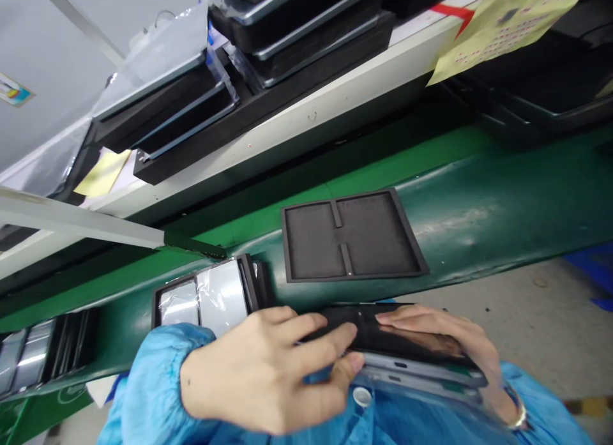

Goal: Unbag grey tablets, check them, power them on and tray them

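Left hand [272, 375] extends inward palm down, fingers slightly spread on the near end of the glossy black panels [402, 343], stacked close against the blue smock [177, 400]; right hand [450, 330] lies across their far side, fingers together and nearly flat. An empty black tray [311, 247] sits just beyond on the green surface [460, 221], filled trays [205, 298] left of it, partly behind the left sleeve [158, 362].

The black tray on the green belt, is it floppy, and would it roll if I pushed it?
The black tray is probably stiff, since its rim runs straight. It would likely slide, not roll, because it lies flat on the green belt. It may be light, being mostly shallow hollows.
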Tool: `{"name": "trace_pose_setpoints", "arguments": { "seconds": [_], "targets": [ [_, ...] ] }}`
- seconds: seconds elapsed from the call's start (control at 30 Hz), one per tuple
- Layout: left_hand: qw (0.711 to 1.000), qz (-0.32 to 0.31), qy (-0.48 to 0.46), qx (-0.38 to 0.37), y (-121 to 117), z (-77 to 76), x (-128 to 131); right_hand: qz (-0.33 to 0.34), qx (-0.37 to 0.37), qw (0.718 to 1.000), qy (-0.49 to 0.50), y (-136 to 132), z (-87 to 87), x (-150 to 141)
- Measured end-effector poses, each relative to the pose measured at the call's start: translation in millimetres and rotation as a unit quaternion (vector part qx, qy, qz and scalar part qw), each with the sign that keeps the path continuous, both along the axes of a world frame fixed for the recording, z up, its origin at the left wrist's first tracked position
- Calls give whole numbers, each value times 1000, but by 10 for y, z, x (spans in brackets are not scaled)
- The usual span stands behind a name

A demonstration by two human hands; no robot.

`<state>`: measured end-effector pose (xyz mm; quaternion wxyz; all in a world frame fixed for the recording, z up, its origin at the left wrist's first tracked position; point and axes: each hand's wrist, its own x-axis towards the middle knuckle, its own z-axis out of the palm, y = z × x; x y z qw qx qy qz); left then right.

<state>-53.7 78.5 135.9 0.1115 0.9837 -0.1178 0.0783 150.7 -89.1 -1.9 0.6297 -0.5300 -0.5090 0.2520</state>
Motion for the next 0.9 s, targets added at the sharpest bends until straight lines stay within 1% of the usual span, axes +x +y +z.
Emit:
{"name": "trace_pose_setpoints", "arguments": {
  "seconds": [0.03, 0.1, 0.17, 0.2, 0.23, 0.27, 0.3, 0.33, 0.37, 0.4, 0.43, 0.47, 0.5, 0.53, 0.57, 0.6, 0.63, 0.7, 0.73, 0.77, 0.8, 0.83, 0.9],
  "targets": [
    [1000, 18, 16, -14, 39, -55, -22, -10, 0, 1000, 9, 12, 19, 1],
    [994, 45, 53, -79, 128, -216, -71, -32, 2, 999, 21, 21, 20, -4],
    [979, 38, 67, -191, 195, -433, -132, -46, 1, 999, 23, 5, -27, -6],
    [961, 38, 47, -269, 207, -562, -165, -41, 0, 999, 23, -10, -63, 0],
    [937, 48, 12, -346, 196, -706, -197, -36, -3, 999, 29, -26, -104, 14],
    [905, 74, -37, -418, 162, -867, -222, -37, -5, 999, 40, -41, -145, 37],
    [855, 140, -110, -486, 103, -1047, -236, -44, -2, 997, 55, -51, -182, 66],
    [822, 192, -147, -516, 22, -1246, -232, -57, 1, 995, 81, -51, -214, 99],
    [797, 232, -169, -532, -78, -1458, -206, -72, 5, 991, 113, -39, -238, 132],
    [728, 301, -203, -581, -189, -1676, -155, -86, 14, 985, 148, -11, -254, 160],
    [673, 328, -196, -633, -304, -1889, -77, -96, 26, 979, 180, 34, -260, 180],
    [617, 339, -186, -685, -413, -2084, 24, -99, 39, 973, 205, 98, -260, 187],
    [568, 334, -170, -732, -504, -2248, 140, -96, 51, 969, 221, 177, -253, 181],
    [537, 337, -176, -753, -566, -2371, 261, -88, 62, 968, 226, 265, -244, 163],
    [521, 343, -188, -759, -593, -2447, 371, -78, 75, 969, 223, 355, -233, 137],
    [522, 356, -213, -746, -581, -2476, 455, -65, 85, 970, 219, 435, -221, 109],
    [533, 373, -251, -716, -533, -2467, 500, -49, 92, 972, 209, 497, -208, 89],
    [557, 401, -342, -642, -357, -2373, 447, -16, 87, 980, 181, 534, -171, 99],
    [560, 409, -381, -611, -254, -2312, 358, -4, 74, 985, 158, 506, -143, 138],
    [555, 414, -412, -593, -156, -2253, 242, 8, 59, 990, 131, 453, -107, 198],
    [541, 419, -435, -585, -72, -2200, 113, 17, 47, 993, 107, 385, -64, 273],
    [524, 425, -449, -586, -8, -2155, -14, 22, 51, 995, 88, 315, -13, 354],
    [495, 446, -464, -584, 50, -2080, -218, 29, 85, 995, 49, 216, 95, 487]
  ]
}}
